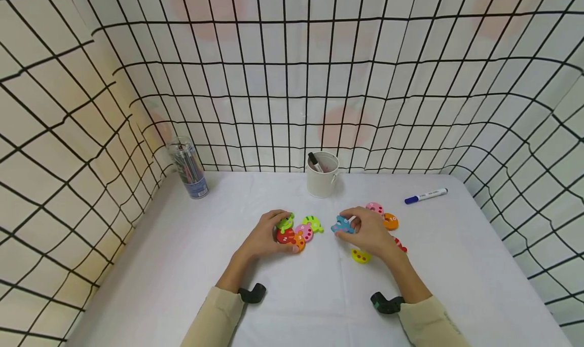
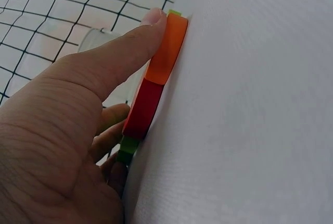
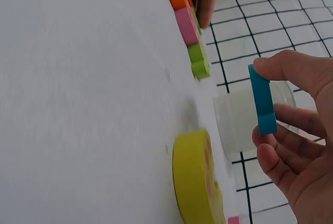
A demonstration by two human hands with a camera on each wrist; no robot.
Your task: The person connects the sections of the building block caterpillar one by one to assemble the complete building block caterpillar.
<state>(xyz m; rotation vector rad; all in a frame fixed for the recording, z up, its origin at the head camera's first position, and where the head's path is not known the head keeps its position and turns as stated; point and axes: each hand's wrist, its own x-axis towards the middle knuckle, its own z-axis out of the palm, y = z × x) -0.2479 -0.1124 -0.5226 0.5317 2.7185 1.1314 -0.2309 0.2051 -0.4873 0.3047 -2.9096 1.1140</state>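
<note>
My left hand (image 1: 264, 238) holds the near side of a cluster of flat, brightly coloured puzzle pieces on the table. Its thumb lies against an orange piece (image 2: 170, 47), its other fingers by the green face piece (image 1: 285, 222), with a red piece (image 2: 143, 108) between. A pink piece (image 1: 304, 232) and a striped light-green piece (image 1: 312, 223) complete the cluster's right side. Raised above the tabletop, a blue puzzle piece (image 3: 263, 99) is pinched by the thumb and fingers of my right hand (image 1: 370, 233). Below that hand lies a yellow spotted piece (image 1: 360, 256).
Beyond the right hand are another pink piece (image 1: 375, 208), an orange ring-like piece (image 1: 390, 221) and a partly hidden red piece (image 1: 400, 244). A marker (image 1: 426, 196) lies at the right. Farther back stand a white bucket (image 1: 321, 184) and a clear pencil tube (image 1: 189, 169), before a grid-patterned backdrop.
</note>
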